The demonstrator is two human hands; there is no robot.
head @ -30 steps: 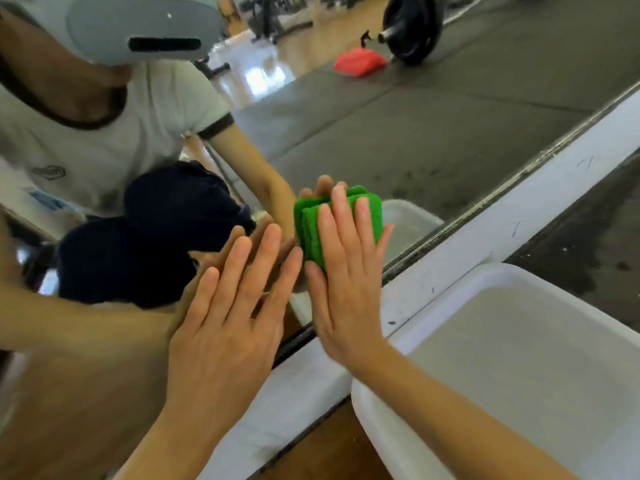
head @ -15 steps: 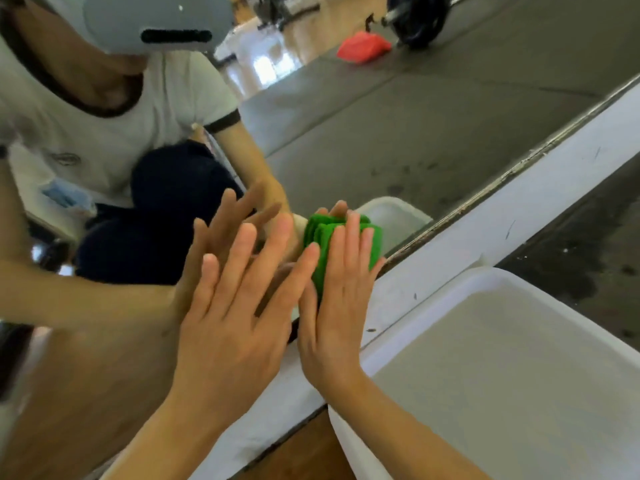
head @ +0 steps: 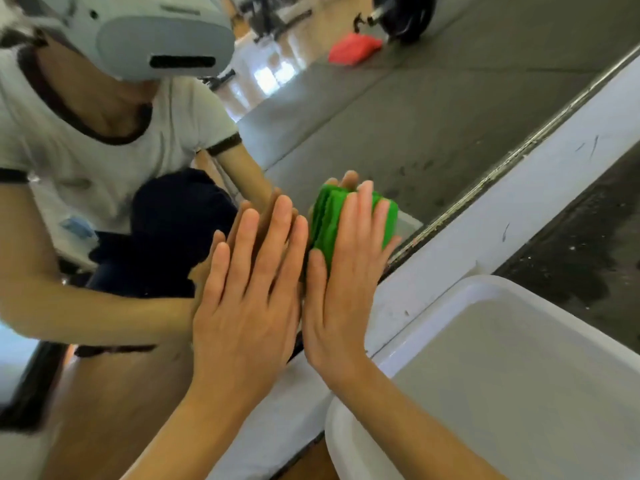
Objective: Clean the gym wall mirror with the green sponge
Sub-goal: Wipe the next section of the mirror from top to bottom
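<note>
Sponge (head: 325,223) against mirror (head: 398,126); tub (head: 433,306) to its right.

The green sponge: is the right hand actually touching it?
Touching. The head view shows the right hand with straight fingers laid flat over the green sponge, pressing it against the mirror.

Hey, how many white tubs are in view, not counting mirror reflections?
1. The white tub sits on the floor at lower right, against the white ledge below the mirror, beside the right hand pressing the green sponge. Its far side runs out of frame.

Single head-worn view, close, angled down at the mirror (head: 433,109) (wide-angle).
</note>
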